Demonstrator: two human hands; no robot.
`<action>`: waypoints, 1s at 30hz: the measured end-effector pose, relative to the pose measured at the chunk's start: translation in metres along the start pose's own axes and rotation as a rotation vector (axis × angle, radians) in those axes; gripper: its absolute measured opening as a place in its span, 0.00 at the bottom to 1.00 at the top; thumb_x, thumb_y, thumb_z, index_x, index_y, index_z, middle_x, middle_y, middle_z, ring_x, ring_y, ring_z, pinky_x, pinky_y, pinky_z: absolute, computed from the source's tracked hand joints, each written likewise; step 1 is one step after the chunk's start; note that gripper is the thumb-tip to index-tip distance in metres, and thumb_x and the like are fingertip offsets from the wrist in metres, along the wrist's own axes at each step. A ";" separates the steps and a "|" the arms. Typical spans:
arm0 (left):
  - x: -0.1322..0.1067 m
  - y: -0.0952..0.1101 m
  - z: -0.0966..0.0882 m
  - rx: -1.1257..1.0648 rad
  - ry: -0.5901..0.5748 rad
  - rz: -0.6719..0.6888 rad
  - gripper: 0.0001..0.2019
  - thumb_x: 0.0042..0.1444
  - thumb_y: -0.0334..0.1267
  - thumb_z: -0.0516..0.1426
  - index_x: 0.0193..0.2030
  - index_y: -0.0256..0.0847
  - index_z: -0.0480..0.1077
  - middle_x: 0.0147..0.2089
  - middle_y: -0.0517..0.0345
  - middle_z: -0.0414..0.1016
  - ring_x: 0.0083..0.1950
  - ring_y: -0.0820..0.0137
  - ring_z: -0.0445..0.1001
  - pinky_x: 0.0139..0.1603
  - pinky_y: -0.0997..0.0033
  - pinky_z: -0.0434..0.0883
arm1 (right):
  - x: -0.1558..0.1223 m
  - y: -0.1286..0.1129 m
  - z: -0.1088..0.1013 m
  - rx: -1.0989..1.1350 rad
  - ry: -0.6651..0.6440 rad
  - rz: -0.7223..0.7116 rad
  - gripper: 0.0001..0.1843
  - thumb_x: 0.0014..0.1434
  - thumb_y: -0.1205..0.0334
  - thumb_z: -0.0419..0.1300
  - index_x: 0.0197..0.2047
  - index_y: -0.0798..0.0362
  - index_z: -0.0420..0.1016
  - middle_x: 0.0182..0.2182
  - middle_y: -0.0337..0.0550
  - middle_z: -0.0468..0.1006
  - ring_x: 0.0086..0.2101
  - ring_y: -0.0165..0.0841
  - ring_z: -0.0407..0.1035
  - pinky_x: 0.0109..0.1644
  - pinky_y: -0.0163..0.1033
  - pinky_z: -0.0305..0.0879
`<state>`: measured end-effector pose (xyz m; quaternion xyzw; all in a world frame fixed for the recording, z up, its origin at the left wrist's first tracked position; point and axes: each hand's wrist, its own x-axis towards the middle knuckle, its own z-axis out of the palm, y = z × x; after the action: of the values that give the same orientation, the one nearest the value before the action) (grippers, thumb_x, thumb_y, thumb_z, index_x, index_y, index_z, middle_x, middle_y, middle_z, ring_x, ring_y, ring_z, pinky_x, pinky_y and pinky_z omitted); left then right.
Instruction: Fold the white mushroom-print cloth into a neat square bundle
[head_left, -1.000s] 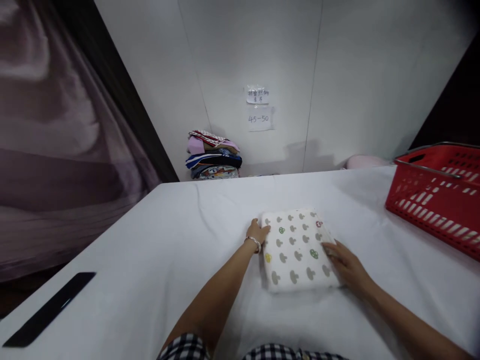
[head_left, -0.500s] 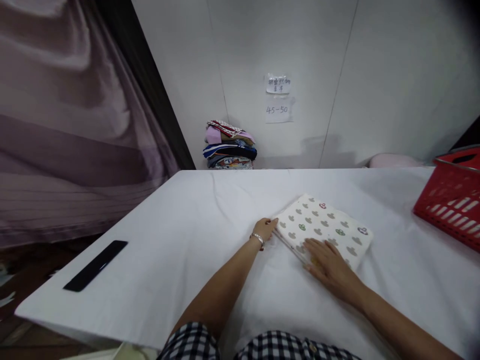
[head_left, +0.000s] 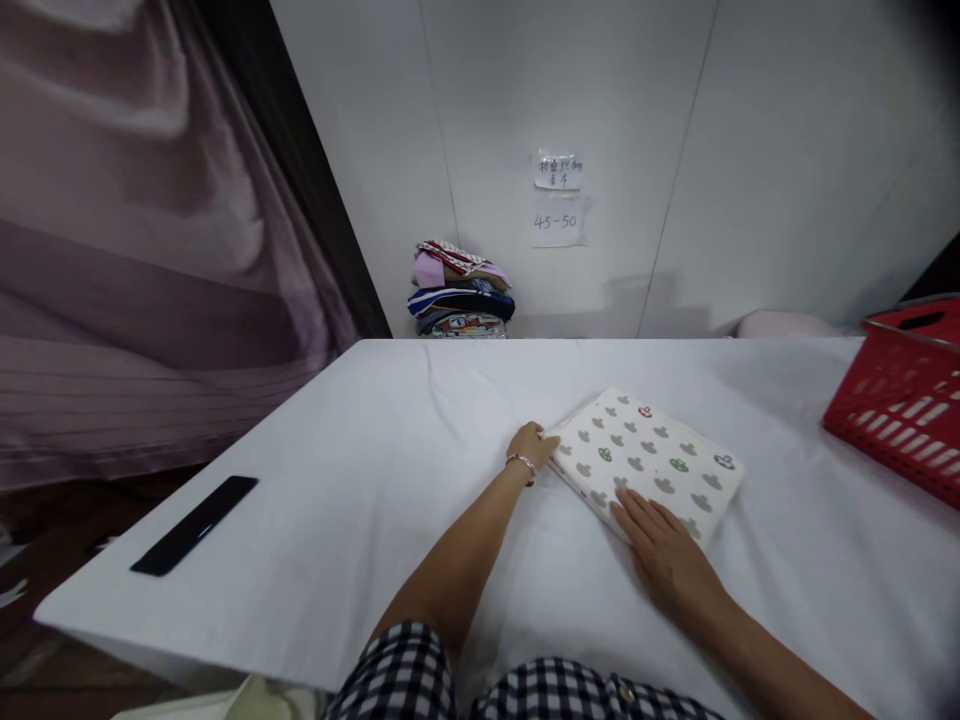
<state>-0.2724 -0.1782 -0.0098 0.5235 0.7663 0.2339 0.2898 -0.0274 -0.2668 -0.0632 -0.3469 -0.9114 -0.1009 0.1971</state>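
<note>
A white cloth (head_left: 637, 440) printed with grey, green, red and purple shapes lies folded into a flat rectangle on the table, turned at an angle. At its left corner, my left hand (head_left: 532, 450), with a bracelet on the wrist, pinches the cloth edge between thumb and fingers. My right hand (head_left: 667, 550) rests flat on the near edge of the cloth, its fingers stretched out over the fabric. The underside of the cloth is hidden.
The table (head_left: 337, 540) has a white cover. A red plastic basket (head_left: 900, 400) stands at the right edge. A black flat object (head_left: 195, 525) lies at left. Against the wall is a stack of folded clothes (head_left: 461, 290), below paper signs (head_left: 559, 220). A curtain (head_left: 150, 250) hangs left.
My right hand has shifted slightly right and down along the near edge, its fingers closer together. My left hand has moved slightly up at the same corner. The cloth stays in place.
</note>
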 end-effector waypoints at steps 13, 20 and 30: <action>-0.049 -0.010 0.018 0.141 0.035 0.223 0.15 0.50 0.52 0.55 0.34 0.42 0.67 0.39 0.58 0.72 0.39 0.69 0.70 0.39 0.73 0.64 | -0.032 0.065 -0.032 0.155 -0.071 0.057 0.30 0.55 0.69 0.47 0.62 0.44 0.54 0.60 0.40 0.59 0.59 0.39 0.52 0.59 0.56 0.51; -0.038 0.008 0.022 0.180 0.021 0.194 0.15 0.51 0.53 0.54 0.29 0.41 0.64 0.36 0.57 0.71 0.36 0.68 0.69 0.33 0.72 0.62 | -0.005 0.035 -0.020 0.126 -0.016 0.026 0.30 0.57 0.67 0.48 0.63 0.47 0.51 0.58 0.46 0.61 0.57 0.38 0.55 0.58 0.54 0.53; -0.040 0.003 0.023 0.214 -0.008 0.194 0.18 0.55 0.52 0.49 0.25 0.41 0.64 0.34 0.55 0.71 0.37 0.66 0.70 0.33 0.71 0.61 | -0.011 0.035 -0.004 0.060 -0.009 0.023 0.30 0.57 0.70 0.46 0.63 0.48 0.52 0.60 0.45 0.59 0.58 0.37 0.52 0.59 0.52 0.52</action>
<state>-0.2436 -0.2130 -0.0167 0.6238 0.7317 0.1755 0.2114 0.0053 -0.2487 -0.0630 -0.3519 -0.9108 -0.0696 0.2045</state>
